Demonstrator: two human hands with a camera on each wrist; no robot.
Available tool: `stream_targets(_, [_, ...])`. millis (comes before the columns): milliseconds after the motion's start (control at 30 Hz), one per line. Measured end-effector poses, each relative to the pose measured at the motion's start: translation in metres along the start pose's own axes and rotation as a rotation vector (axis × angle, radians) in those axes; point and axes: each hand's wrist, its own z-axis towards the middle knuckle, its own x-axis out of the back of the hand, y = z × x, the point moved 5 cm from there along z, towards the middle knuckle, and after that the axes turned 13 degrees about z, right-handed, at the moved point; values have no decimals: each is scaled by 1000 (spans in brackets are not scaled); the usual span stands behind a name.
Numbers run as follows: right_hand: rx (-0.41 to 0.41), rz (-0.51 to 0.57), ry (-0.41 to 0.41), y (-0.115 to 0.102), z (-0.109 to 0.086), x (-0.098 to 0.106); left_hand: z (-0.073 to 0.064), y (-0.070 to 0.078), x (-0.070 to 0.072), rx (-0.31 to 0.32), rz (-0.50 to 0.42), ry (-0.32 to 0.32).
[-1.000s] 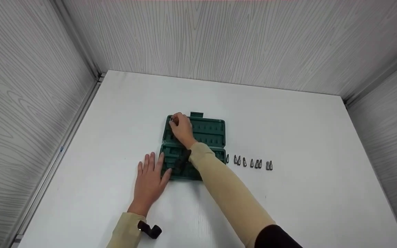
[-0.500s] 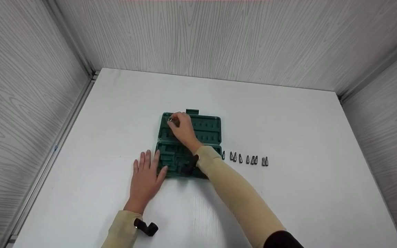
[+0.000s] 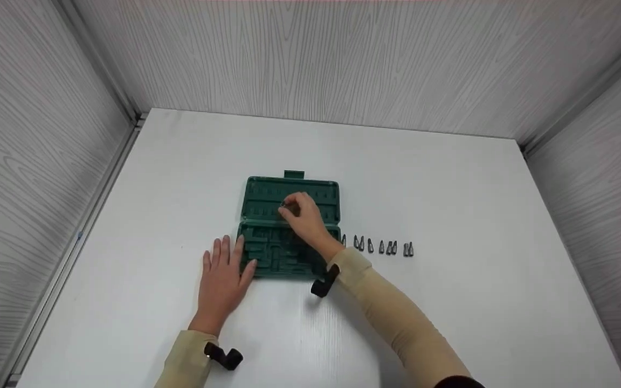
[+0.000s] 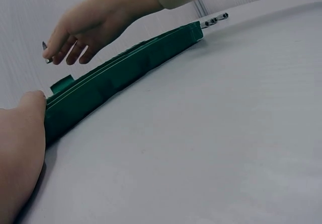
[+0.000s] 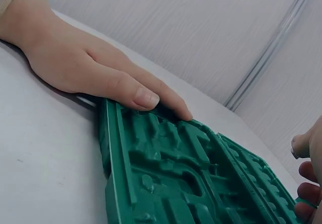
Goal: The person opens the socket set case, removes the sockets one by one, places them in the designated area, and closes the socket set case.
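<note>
An open green plastic tool case (image 3: 289,272) lies on the white table, its moulded tray nearer me and its lid (image 3: 321,188) folded flat behind. My left hand (image 3: 222,285) rests along the tray's left side, fingers straight, with fingertips and thumb on the rim. Over the lid's middle, my right hand (image 3: 306,220) pinches a small metal bit socket (image 4: 46,52) between thumb and forefinger. The left wrist view shows that hand (image 4: 100,25) raised above the case, the other fingers loosely curled. The tray's recesses (image 5: 171,163) show bare in the right wrist view.
Several metal bit sockets (image 3: 380,247) stand in a loose row on the table, right of the case. White wood-grain panels (image 3: 310,59) enclose the table at the back and both sides. My right forearm (image 3: 397,307) crosses the table's front right.
My right hand has moved from the lid's far left corner right and back towards me, still pinching the bit socket. The left hand keeps its place on the case. The head view has shifted slightly.
</note>
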Motion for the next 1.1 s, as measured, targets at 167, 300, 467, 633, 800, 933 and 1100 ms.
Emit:
stream_targets(167, [-8, 16, -5, -4, -13, 11, 0, -4, 2, 3, -16, -2])
stream_targets(300, [-34, 35, 12, 0, -26, 25, 1, -5, 1, 0, -23, -8])
stream_targets(467, [-73, 56, 44, 5, -46, 47, 3, -5, -2, -6, -28, -9])
stream_targets(633, [-87, 58, 91, 10, -63, 69, 2, -9, -2, -5, -38, 5])
stream_targets(800, [-83, 41, 149, 12, -75, 90, 3, -14, -2, 7, -39, 4])
stream_targets(933, [-120, 43, 192, 17, -87, 109, 3, -14, -1, 10, -45, 6])
stream_targets(1100, [-182, 52, 247, 28, -107, 126, 3, -13, 1, 6, -47, 8])
